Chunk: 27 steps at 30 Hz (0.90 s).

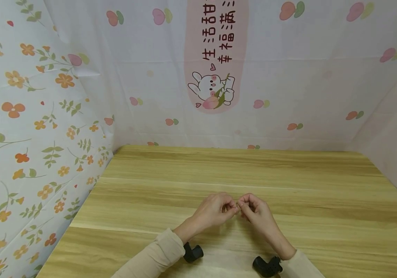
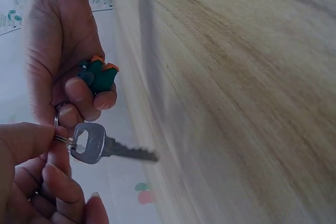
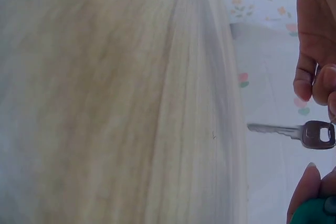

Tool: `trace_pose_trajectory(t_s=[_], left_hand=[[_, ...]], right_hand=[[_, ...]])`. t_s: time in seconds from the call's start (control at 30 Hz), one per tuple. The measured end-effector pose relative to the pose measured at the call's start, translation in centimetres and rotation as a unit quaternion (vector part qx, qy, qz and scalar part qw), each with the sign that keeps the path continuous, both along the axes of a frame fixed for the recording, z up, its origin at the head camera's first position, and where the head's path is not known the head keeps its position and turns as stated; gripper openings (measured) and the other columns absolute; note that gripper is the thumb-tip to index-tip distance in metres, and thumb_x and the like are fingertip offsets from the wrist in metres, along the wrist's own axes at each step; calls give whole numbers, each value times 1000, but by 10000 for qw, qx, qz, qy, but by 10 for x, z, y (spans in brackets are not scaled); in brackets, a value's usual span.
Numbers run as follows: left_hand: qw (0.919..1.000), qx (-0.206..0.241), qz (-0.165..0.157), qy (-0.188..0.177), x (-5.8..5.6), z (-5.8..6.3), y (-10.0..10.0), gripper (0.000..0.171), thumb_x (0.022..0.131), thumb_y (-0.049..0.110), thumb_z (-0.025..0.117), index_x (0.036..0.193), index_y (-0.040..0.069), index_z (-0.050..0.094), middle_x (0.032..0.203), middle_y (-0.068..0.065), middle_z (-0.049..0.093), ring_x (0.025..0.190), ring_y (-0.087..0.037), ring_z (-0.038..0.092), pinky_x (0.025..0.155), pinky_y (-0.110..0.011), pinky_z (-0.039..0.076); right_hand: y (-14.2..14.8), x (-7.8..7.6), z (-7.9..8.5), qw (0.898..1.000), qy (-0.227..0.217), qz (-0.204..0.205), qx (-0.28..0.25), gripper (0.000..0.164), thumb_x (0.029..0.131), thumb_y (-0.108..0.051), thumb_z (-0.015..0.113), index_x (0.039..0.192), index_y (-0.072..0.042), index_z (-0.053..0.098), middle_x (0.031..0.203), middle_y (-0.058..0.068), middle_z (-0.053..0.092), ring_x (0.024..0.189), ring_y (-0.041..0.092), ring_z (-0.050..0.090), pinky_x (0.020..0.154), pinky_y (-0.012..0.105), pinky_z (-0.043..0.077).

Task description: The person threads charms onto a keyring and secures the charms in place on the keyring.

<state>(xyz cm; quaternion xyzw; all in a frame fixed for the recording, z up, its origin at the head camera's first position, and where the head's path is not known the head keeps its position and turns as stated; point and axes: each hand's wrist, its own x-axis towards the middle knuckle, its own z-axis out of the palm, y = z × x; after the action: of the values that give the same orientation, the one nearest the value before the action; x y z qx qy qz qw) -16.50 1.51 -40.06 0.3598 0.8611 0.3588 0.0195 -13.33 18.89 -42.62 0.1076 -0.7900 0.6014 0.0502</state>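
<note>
Both hands meet above the middle of the wooden table. In the left wrist view, thumb and finger of my left hand (image 1: 216, 210) pinch a metal key ring (image 2: 64, 140). From the ring hangs a silver key (image 2: 90, 144), its toothed blade pointing away from the fingers. My right hand (image 1: 258, 214) holds a small dark green keychain figure (image 2: 102, 81) with orange tips in its curled fingers, beside a short chain. Its fingertips are close to the ring, and the exact contact is hidden. The right wrist view shows the same key (image 3: 316, 135) between the hands.
The wooden table (image 1: 132, 200) carries the scene. Black camera mounts (image 1: 193, 253) sit by both wrists. A floral cloth (image 1: 28, 116) hangs at left, and a white curtain with a rabbit print (image 1: 143, 77) stands behind the far edge.
</note>
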Motion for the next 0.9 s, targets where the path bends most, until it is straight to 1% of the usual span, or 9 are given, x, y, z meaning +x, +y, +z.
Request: trace_pose_trajectory(t_s=[0.13,0.23,0.33,0.43,0.53,0.7,0.83,0.9], left_hand=[[9998,76,-141,149,0,-1,0,7,87,13,67,80,13,67,72,7,57,61,3,43,55,-10,35],[9999,89,-122,23,0,-1,0,8,87,15,66,79,13,67,71,8,58,57,3,41,52,-10,33],[9997,61,8,-236,1,0,0,15,89,20,64,76,15,67,67,10,55,51,3,36,47,-12,29],[9995,22,134,-292,1,-1,0,19,91,23,63,73,16,65,66,12,53,49,2,34,47,-13,28],[9997,39,129,-206,1,-1,0,18,90,22,64,73,16,64,67,11,53,52,2,35,49,-13,29],[9998,187,-12,-50,1,-2,-1,14,89,18,65,76,14,66,68,9,53,58,3,39,53,-11,33],[9998,192,-42,-87,2,-3,-1,13,88,18,65,76,15,66,67,10,54,55,4,38,51,-11,32],[9997,164,-1,-171,3,-3,-1,16,90,20,64,74,15,66,64,11,53,51,3,36,48,-12,30]], right_hand=[[0,-1,0,10000,50,-19,-5,13,95,-6,52,90,5,56,65,2,52,53,12,49,48,25,43],[0,-1,-1,9999,111,3,-6,12,95,-5,52,89,4,57,65,3,53,53,9,48,48,24,43],[0,-1,-2,9997,202,114,-22,11,95,-4,52,89,5,56,65,6,54,54,6,48,48,24,43],[-1,-1,-3,9995,254,192,-45,11,95,-3,51,89,5,56,65,6,53,55,4,47,48,24,43],[-2,0,-2,9996,226,170,-61,12,95,-3,51,89,5,56,64,5,52,54,5,47,48,25,43],[-2,1,-1,10000,67,28,-40,13,96,-6,52,89,4,56,64,5,52,54,7,47,48,24,42],[-2,1,-1,10000,63,-26,-49,12,95,-5,52,89,4,56,65,3,52,54,5,47,48,23,42],[-2,1,-1,9999,105,-5,-72,12,95,-4,52,89,5,56,65,3,52,54,5,47,48,23,42]])
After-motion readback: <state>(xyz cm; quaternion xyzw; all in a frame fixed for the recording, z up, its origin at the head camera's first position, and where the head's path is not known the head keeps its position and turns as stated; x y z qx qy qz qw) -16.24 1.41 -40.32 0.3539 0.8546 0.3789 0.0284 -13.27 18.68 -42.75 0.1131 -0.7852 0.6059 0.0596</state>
